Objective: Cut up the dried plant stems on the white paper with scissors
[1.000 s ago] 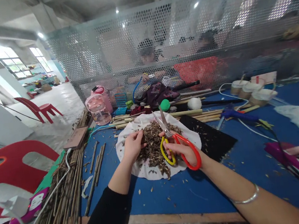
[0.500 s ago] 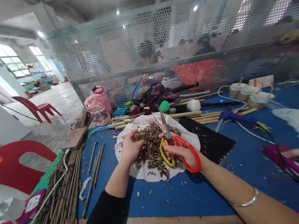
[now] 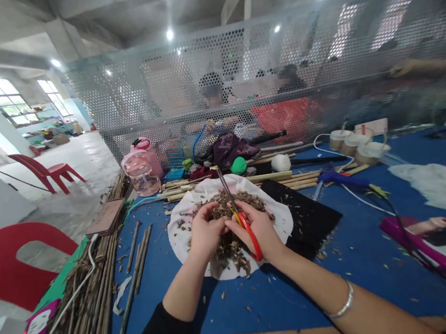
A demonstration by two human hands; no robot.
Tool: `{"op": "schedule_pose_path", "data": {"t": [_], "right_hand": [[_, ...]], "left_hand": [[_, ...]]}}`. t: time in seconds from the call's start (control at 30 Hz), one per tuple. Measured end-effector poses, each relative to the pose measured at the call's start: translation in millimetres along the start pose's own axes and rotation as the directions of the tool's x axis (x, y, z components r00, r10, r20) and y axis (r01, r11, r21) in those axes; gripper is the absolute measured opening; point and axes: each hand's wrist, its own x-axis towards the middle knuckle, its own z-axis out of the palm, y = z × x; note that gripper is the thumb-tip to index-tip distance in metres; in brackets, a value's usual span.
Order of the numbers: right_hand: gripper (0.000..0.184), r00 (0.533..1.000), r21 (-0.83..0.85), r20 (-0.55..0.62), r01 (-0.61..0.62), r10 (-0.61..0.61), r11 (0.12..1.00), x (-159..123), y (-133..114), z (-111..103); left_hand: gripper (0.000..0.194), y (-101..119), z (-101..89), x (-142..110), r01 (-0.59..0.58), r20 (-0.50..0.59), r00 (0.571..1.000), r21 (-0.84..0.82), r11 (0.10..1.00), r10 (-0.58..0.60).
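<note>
A pair of scissors (image 3: 250, 235) with red and yellow handles is in my right hand (image 3: 257, 228), blades together and pointing away from me. My left hand (image 3: 206, 231) is curled close beside it, thumb towards the right fingertips; whatever it pinches is too small or hidden to make out. Both hands are over a heap of brown dried plant pieces (image 3: 232, 251). The heap lies on a round white cloth (image 3: 181, 242), spread on the blue tabletop (image 3: 160, 286).
Long thin sticks (image 3: 78, 314) are bundled along the left edge, with a phone (image 3: 106, 216) on them. Behind the cloth are pale rods (image 3: 303, 179), a green ball (image 3: 238, 165) and a pink-lidded jar (image 3: 141, 173). A black sheet (image 3: 313, 218) and a glue gun (image 3: 343, 178) lie right.
My right hand has turned inward and the scissor blades have closed. The hands have come together over the heap. The whole view has shifted slightly.
</note>
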Motion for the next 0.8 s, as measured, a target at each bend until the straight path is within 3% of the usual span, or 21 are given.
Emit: {"op": "schedule_pose_path", "data": {"t": [0.37, 0.5, 0.57, 0.63, 0.7, 0.8], "right_hand": [[0.042, 0.993, 0.019, -0.068, -0.098, 0.099, 0.995, 4, 5, 3], [0.043, 0.99, 0.02, -0.058, -0.124, 0.125, 0.992, 6, 6, 1], [0.043, 0.99, 0.007, -0.063, -0.123, 0.123, 0.992, 5, 5, -1], [0.042, 0.99, 0.022, -0.06, -0.127, 0.129, 0.992, 5, 3, -3], [0.043, 0.988, 0.069, -0.057, -0.139, 0.143, 0.988, 4, 1, -5], [0.044, 0.984, 0.163, -0.057, -0.16, 0.171, 0.974, 4, -3, -9]], "left_hand": [[0.039, 3, 1.6, -2, 0.015, -0.039, 0.999, 0.042, 0.999, -0.014], [0.038, 2, -7.3, 1, -0.071, -0.042, 0.995, 0.292, 0.954, 0.087], [0.032, 3, -15.6, 3, -0.232, 0.05, 0.969, 0.501, 0.834, 0.24], [0.025, 5, -23.1, 3, -0.405, 0.18, 0.903, 0.657, 0.636, 0.389], [0.023, 8, -27.4, 2, -0.499, 0.262, 0.833, 0.735, 0.459, 0.487], [0.022, 12, -27.6, -2, -0.588, 0.351, 0.746, 0.745, 0.314, 0.565]]}}
